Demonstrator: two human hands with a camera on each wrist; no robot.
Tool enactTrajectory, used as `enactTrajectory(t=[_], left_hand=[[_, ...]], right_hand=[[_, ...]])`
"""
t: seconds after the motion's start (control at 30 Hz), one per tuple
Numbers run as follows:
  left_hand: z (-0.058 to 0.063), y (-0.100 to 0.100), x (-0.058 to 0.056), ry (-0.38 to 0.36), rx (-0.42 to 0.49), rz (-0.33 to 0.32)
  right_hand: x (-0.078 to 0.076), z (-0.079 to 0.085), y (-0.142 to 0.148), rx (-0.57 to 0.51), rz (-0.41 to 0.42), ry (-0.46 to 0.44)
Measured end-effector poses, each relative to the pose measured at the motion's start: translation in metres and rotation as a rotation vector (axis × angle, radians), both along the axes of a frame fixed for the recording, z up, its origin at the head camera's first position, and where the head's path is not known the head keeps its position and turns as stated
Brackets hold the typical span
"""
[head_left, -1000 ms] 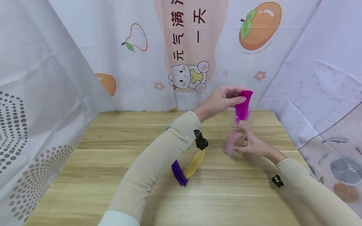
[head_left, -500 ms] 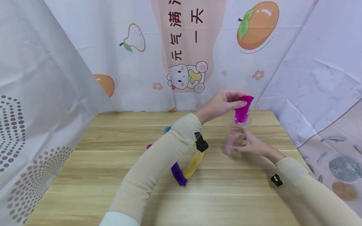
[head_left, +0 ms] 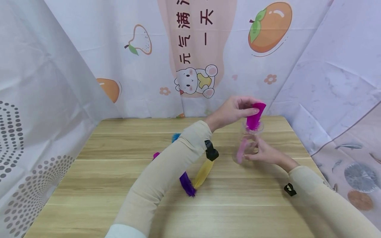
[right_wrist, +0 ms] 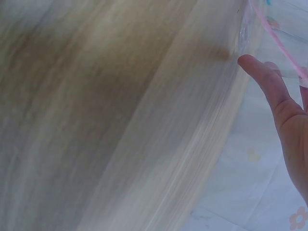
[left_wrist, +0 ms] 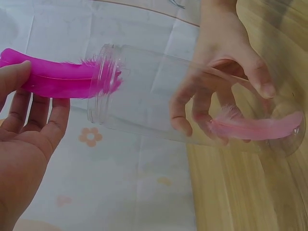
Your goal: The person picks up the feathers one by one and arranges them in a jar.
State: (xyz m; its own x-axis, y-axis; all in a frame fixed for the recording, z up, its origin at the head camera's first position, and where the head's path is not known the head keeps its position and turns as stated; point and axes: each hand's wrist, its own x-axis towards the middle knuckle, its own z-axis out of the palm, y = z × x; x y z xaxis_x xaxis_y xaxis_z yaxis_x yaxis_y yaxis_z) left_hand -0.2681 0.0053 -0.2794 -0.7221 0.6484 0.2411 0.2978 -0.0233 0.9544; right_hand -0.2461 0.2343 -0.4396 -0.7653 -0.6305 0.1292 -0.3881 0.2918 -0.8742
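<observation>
My left hand [head_left: 230,110] pinches the upper end of a magenta feather [head_left: 255,115] between thumb and fingers. In the left wrist view the fluffy lower end of this magenta feather [left_wrist: 62,79] is inside the mouth of a clear jar [left_wrist: 149,91]. A pale pink feather [left_wrist: 260,127] lies at the bottom of the jar. My right hand [head_left: 266,152] holds the jar low on its side, thumb and fingers curled around it. In the right wrist view only part of the right hand [right_wrist: 288,120] shows, at the right edge.
On the wooden table [head_left: 238,205] lie a purple feather [head_left: 187,185] and a yellow feather [head_left: 203,173]. A blue feather [head_left: 175,137] and a magenta tip [head_left: 156,155] are partly hidden by the left sleeve [head_left: 166,172]. A printed curtain [head_left: 143,72] hangs behind the table.
My left hand has come down a little, and the magenta feather sits lower in the jar's mouth. The right hand keeps its hold on the jar.
</observation>
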Motion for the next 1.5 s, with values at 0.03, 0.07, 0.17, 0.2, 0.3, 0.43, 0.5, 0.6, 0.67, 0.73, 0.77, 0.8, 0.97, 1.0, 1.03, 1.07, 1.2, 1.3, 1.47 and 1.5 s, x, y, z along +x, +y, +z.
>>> enactTrajectory(t=[0.03, 0.07, 0.17, 0.2, 0.3, 0.43, 0.5, 0.6, 0.67, 0.73, 0.77, 0.8, 0.97, 1.0, 1.03, 1.07, 1.2, 1.3, 1.47, 1.5], left_hand=[[-0.001, 0.0, 0.0, -0.003, -0.002, -0.002], [-0.001, 0.0, 0.0, -0.004, -0.003, -0.004], [-0.003, 0.001, 0.0, -0.009, -0.005, -0.009], [-0.003, 0.001, -0.001, -0.01, -0.007, -0.008], [-0.005, 0.002, -0.001, -0.01, -0.012, -0.006], [-0.006, 0.003, -0.001, -0.01, -0.01, -0.005], [-0.007, 0.004, -0.002, 0.0, -0.006, -0.011], [-0.008, 0.004, -0.002, 0.014, -0.007, -0.018], [-0.009, 0.003, -0.002, 0.027, -0.008, -0.027], [-0.01, 0.002, -0.002, 0.029, -0.01, -0.032], [-0.011, 0.002, -0.002, 0.03, -0.011, -0.034], [-0.011, 0.001, -0.002, 0.03, -0.009, -0.037], [-0.013, 0.0, -0.003, 0.028, 0.001, -0.039], [-0.014, 0.0, -0.003, 0.028, 0.003, -0.038], [-0.014, 0.0, -0.003, 0.03, 0.009, -0.039], [-0.015, 0.0, -0.003, 0.03, 0.011, -0.038], [-0.016, -0.001, -0.004, 0.034, 0.023, -0.04], [-0.016, -0.003, -0.004, 0.028, 0.019, -0.039], [-0.018, -0.009, -0.006, 0.018, 0.001, -0.017], [-0.018, -0.011, -0.006, 0.016, 0.003, -0.012]], right_hand=[[0.0, 0.0, 0.0, -0.002, 0.002, -0.005], [0.0, 0.0, 0.0, -0.002, 0.002, -0.007], [0.0, 0.0, 0.0, -0.001, 0.004, -0.008], [0.0, -0.001, 0.0, 0.003, 0.004, 0.001], [-0.001, -0.001, 0.0, 0.019, -0.002, 0.026], [-0.001, -0.002, 0.0, 0.019, -0.005, 0.037], [-0.001, -0.001, 0.0, 0.016, 0.0, 0.039], [0.0, 0.0, 0.0, 0.027, -0.001, 0.045], [0.001, 0.0, 0.0, 0.031, -0.003, 0.044], [0.001, 0.0, -0.001, 0.038, -0.012, 0.056], [0.001, 0.0, -0.001, 0.039, -0.016, 0.062], [0.001, -0.001, -0.002, 0.042, -0.02, 0.069], [0.0, -0.003, -0.003, 0.065, -0.048, 0.103], [0.0, -0.003, -0.003, 0.066, -0.051, 0.099], [0.0, -0.002, -0.003, 0.065, -0.051, 0.094], [0.0, -0.002, -0.003, 0.064, -0.049, 0.087], [-0.001, -0.002, -0.003, 0.062, -0.048, 0.078], [-0.002, -0.003, -0.002, 0.07, -0.048, 0.086], [-0.003, -0.003, -0.001, 0.077, -0.056, 0.094], [-0.004, -0.003, -0.001, 0.075, -0.054, 0.094]])
